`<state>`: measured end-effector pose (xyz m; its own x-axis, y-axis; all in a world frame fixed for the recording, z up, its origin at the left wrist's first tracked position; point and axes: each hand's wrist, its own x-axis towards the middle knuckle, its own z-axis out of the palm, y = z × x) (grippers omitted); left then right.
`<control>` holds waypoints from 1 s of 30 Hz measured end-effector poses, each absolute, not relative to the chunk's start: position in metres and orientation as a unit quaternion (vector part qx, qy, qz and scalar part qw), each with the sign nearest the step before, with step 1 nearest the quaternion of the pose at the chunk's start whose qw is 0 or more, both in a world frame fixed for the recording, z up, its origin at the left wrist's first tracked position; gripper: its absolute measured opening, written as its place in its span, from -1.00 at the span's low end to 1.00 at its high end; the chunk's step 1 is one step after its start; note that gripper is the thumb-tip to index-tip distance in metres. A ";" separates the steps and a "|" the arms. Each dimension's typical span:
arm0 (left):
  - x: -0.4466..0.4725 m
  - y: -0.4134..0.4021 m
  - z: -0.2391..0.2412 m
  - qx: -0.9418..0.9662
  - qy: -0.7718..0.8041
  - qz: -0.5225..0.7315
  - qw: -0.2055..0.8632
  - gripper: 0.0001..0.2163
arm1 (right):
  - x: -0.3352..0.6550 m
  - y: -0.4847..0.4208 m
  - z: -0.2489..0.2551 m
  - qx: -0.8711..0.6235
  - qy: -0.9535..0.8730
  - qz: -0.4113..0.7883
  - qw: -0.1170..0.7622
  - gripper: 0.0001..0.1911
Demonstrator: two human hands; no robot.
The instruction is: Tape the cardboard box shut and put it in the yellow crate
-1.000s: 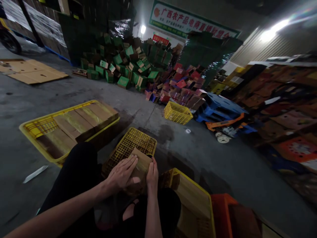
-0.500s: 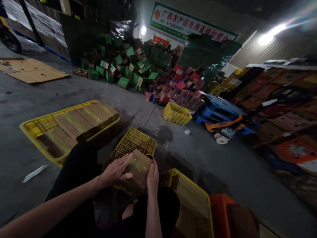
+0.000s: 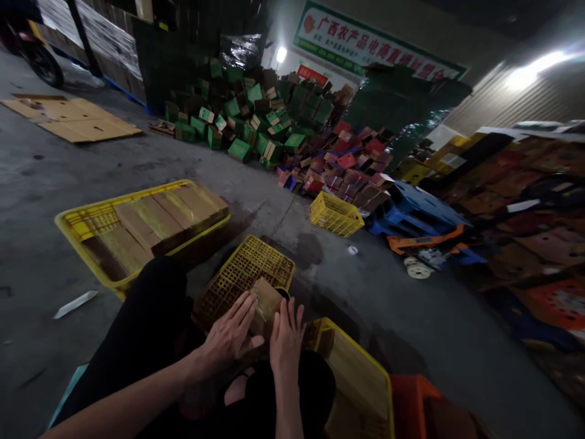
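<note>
A small brown cardboard box (image 3: 269, 300) with clear tape across it sits between my hands, above a yellow plastic crate (image 3: 242, 259) that appears turned bottom up. Flat along the box's left and top side lies my left hand (image 3: 235, 326), its fingers stretched and thumb apart. My right hand (image 3: 286, 332) touches the right side with its fingers straight and slightly spread. Behind the box, near my right fingertips, a dark rounded edge shows; I cannot tell what it belongs to. The underside of the box is hidden.
Taped boxes fill a yellow crate (image 3: 91, 268) on the left and another yellow crate (image 3: 388, 390) by my right knee. An orange crate (image 3: 406, 396) adjoins it. Farther off are a yellow basket (image 3: 336, 213), an orange pallet jack (image 3: 425, 241) with blue pallets, and heaped green and red boxes.
My right hand has loosened from the box's side edge, its fingers now straight and spread. My left hand has slid nearer along the box. The view has turned slightly left.
</note>
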<state>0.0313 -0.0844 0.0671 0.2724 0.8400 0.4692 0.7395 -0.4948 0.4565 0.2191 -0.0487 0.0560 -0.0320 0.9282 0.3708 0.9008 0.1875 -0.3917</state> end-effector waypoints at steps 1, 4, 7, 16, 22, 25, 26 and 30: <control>0.033 -0.085 0.067 0.791 0.500 0.344 0.078 -0.28 | 0.218 -0.054 0.057 -0.624 -0.736 0.015 0.261 -0.45; 0.034 -0.084 0.066 0.785 0.501 0.352 0.098 -0.29 | 0.216 -0.066 0.062 -0.560 -0.797 0.014 0.227 -0.48; 0.028 -0.080 0.066 0.781 0.496 0.362 0.115 -0.29 | 0.210 -0.064 0.076 -0.493 -0.842 0.044 0.215 -0.47; 0.012 -0.087 0.067 0.776 0.428 0.418 0.200 -0.39 | 0.175 -0.038 0.126 -0.529 -0.839 -0.007 0.126 -0.56; 0.011 -0.106 0.060 0.744 0.435 0.440 0.250 -0.44 | 0.171 -0.038 0.115 -0.538 -0.834 -0.010 0.127 -0.53; 0.009 -0.113 0.064 0.731 0.436 0.444 0.281 -0.44 | 0.171 -0.041 0.111 -0.536 -0.832 0.002 0.143 -0.50; 0.008 -0.115 0.065 0.726 0.436 0.446 0.290 -0.45 | 0.170 -0.042 0.111 -0.529 -0.835 0.007 0.149 -0.49; 0.001 -0.119 0.062 0.718 0.424 0.447 0.324 -0.50 | 0.169 -0.047 0.111 -0.520 -0.838 0.019 0.164 -0.48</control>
<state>0.0008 -0.1194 0.0616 0.2413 0.8979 0.3682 0.3189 -0.4317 0.8437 0.1691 -0.0467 0.1112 -0.4054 0.8780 0.2545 0.8656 0.4582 -0.2017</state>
